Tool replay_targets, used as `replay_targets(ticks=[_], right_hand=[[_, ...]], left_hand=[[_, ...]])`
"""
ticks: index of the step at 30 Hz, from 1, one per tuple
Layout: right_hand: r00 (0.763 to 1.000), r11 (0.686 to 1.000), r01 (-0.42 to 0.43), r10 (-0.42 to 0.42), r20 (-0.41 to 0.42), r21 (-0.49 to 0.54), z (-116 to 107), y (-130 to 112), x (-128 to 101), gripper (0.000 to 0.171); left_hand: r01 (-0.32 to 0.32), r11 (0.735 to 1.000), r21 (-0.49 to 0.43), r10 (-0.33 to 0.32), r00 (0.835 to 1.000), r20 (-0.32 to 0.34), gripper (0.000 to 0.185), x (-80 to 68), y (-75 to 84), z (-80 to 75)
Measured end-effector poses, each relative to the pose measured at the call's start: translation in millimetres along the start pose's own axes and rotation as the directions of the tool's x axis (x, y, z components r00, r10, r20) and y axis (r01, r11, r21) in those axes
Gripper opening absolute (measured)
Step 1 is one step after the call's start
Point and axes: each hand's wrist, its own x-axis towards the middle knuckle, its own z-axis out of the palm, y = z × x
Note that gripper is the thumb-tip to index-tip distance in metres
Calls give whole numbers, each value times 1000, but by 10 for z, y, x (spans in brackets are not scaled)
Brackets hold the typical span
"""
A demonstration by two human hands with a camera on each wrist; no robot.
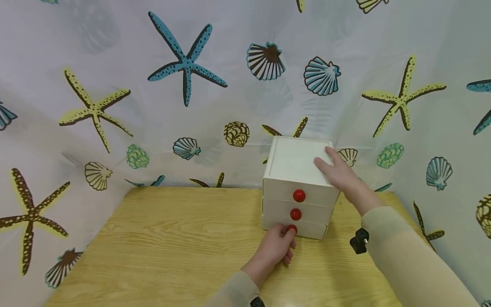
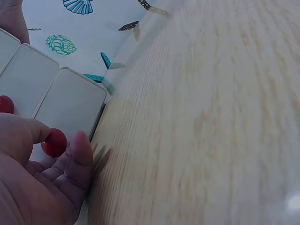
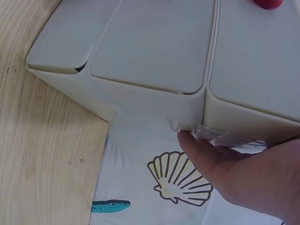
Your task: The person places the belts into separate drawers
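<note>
A small white three-drawer chest (image 1: 295, 170) with red knobs stands at the back right of the wooden table (image 1: 172, 238). My left hand (image 1: 287, 238) pinches the bottom drawer's red knob (image 1: 292, 229); in the left wrist view thumb and finger of the left hand (image 2: 63, 140) close round that knob (image 2: 55, 142). The bottom drawer front sits slightly out from the body. My right hand (image 1: 330, 164) lies flat on the chest's top, fingers straight. In the right wrist view the right hand's thumb (image 3: 190, 143) touches the chest's side (image 3: 150, 51).
A curtain printed with starfish and shells (image 1: 184, 64) hangs close behind and beside the table. The chest stands near the table's back right corner. Bare wood stretches to the left and front of the chest. The middle (image 1: 296, 214) and top (image 1: 298, 195) knobs are untouched.
</note>
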Motion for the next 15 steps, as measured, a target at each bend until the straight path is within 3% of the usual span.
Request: replay_targets(ticks=[9, 15], right_hand=[[999, 999, -11, 13, 41, -39, -34, -18, -22, 93], [998, 1000, -26, 26, 51, -7, -41, -8, -21, 94]], left_hand=[[-29, 1000, -4, 30, 998, 49, 22, 15, -15, -69], [-39, 999, -27, 41, 998, 52, 21, 26, -19, -77]])
